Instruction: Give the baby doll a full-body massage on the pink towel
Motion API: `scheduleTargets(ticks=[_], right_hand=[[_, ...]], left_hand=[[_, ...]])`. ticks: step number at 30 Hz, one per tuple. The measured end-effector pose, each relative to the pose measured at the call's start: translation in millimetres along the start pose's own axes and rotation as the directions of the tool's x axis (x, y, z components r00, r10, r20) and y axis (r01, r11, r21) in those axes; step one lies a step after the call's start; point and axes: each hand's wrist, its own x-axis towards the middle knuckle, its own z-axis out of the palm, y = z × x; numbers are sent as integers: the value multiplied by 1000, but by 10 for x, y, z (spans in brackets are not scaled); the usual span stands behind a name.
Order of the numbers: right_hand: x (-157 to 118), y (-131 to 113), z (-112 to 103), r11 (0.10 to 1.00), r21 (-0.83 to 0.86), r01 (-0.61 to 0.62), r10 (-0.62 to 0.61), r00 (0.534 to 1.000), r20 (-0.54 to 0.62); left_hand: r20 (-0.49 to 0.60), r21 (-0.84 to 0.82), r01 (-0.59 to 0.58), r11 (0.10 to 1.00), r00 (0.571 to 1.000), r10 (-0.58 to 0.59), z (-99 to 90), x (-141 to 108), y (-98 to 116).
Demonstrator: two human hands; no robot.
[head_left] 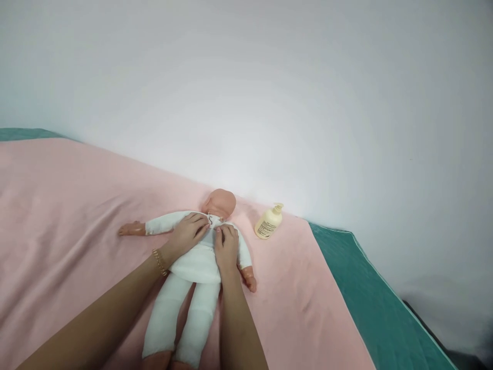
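Note:
A baby doll (198, 264) with a white cloth body lies stretched out on a pink sheet. Its bald head (220, 203) points toward the wall, and no facial features show. My left hand (188, 234) rests on the left of its upper torso, fingers laid along the cloth. On the other side of the torso lies my right hand (226, 244), its fingers slightly bent and the thumb a little apart. Between the hands, a dark string shows just below the doll's neck. Both hands touch the doll without grasping it; their palms are hidden.
A pale yellow pump bottle (268, 222) stands slightly tilted to the right of the doll, near the wall (246, 92). The pink sheet (77, 216) has wrinkles at the left. Green bedding (362, 272) shows beyond its right edge and at the far left corner.

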Motion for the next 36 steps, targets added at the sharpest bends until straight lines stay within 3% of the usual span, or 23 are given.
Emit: scheduleTargets(ticks=[4,13,20,31,36], right_hand=[[-10,-12,-8,999,47,16,-16,1000,19],[21,-1,-10,1000,-17,3,-1,997,78],[-28,-1,-29,996,88,33,-35,999,26],[3,4,1,1000,13,5,-6,996,93],[-28,-1,-34,997,76,9,-14,998,66]], left_hand=[[44,-14,24,1000,999,-23,17,-5,-25],[129,-36,67,997,990,-61,3,12,-18],[59,-63,33,997,998,-30,22,-29,-17],[90,-71,84,994,993,-78,39,-9,-22],[39,-179,105,978,994,-100,19,-48,-15]])
